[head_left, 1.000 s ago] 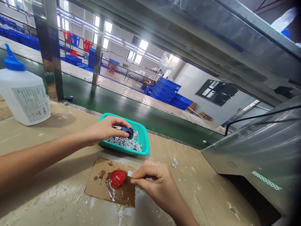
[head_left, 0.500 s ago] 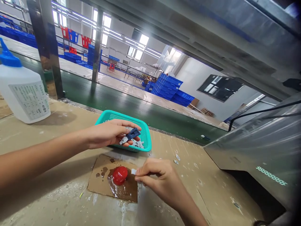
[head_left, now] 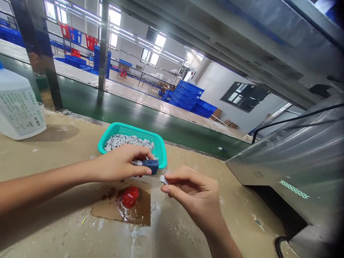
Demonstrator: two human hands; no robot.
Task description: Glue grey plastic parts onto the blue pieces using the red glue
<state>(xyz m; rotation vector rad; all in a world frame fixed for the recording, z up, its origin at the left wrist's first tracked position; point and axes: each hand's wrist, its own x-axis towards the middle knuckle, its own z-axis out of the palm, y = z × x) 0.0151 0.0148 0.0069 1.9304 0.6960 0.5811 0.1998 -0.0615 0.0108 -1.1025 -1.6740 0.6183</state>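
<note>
My left hand is closed around a dark blue plastic part, and a pale grey piece shows at that part's left end. Between the thumb and fingers of my right hand is a small light grey plastic piece, a short gap from the blue part. Behind my left hand stands a turquoise basket with many small grey pieces in it. Below the hands a red cap-like cup, wet and shiny, rests on a stained piece of cardboard.
A white bottle with a printed label stands at the left. Beyond the table's far edge runs a green conveyor belt. A metal housing with a black cable bounds the right side. A yellow-green scrap lies on the table.
My left hand has come down from over the basket and turned the blue part toward the right. My right hand has risen with its grey piece, now near that part. The view has shifted slightly.
</note>
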